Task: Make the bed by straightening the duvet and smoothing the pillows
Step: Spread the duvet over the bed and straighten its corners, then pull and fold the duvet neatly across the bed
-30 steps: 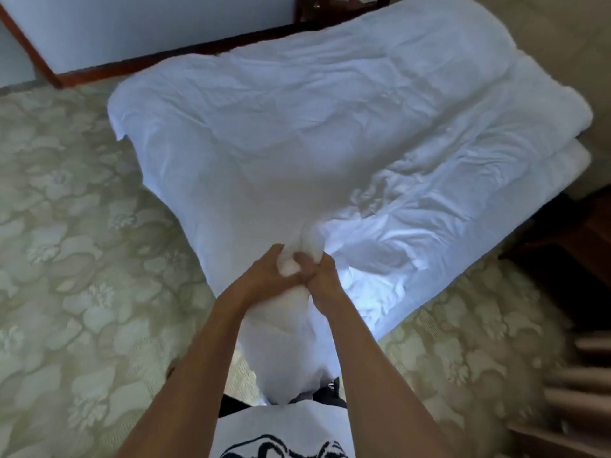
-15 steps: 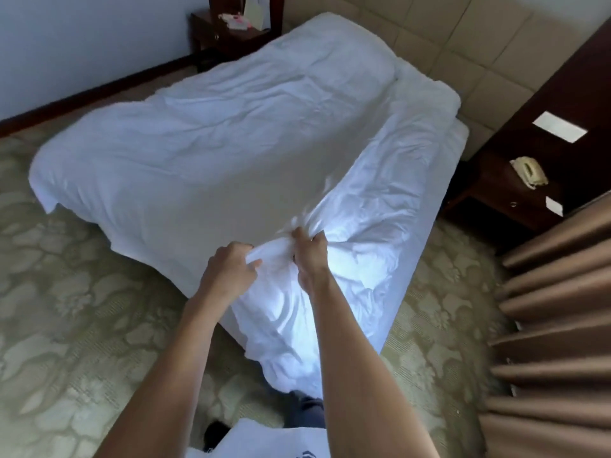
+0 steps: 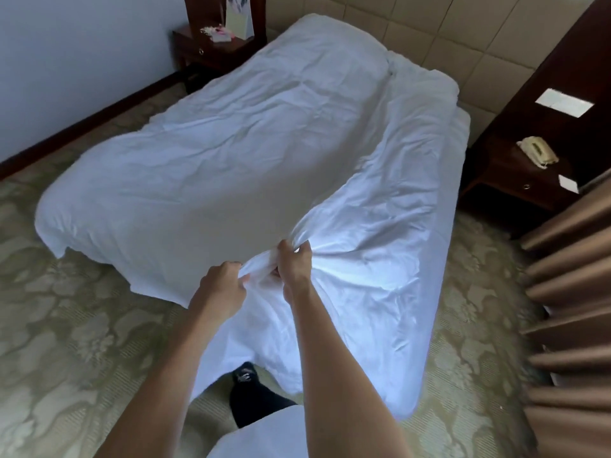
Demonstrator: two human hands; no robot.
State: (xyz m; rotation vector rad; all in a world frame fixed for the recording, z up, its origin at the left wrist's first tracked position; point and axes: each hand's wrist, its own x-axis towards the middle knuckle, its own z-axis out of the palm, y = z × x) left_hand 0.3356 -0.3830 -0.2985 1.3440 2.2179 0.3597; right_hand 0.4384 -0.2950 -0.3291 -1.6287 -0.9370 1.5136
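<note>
Head view: 2 hands are working at the foot corner of the bed, both bunching up white fabric.
Left hand (image 3: pixel 222 285): fingers are curling closed around a fold of the duvet (image 3: pixel 231 160), pinching it just beside the other hand.
Right hand (image 3: pixel 292 264): it's gripping tight too, fist closed on a gathered wad of the same cloth, with creases fanning away from it.
Where the duvet is: it's spreading out ahead of both hands across the whole bed, with the near corner drooping below the wrists toward the carpet (image 3: pixel 66 325).
Pillows: can't tell, nothing clearly showing at the far end, probably hiding under the cover.
How it's going to handle: looking soft, floppy and light-ish, bulky though, so it's going to sag and wrinkle wherever it isn't being held.
Where to grab: I'm thinking the edge and corner, hands wider apart, since bunching it in 1 spot is only making more creases.
</note>
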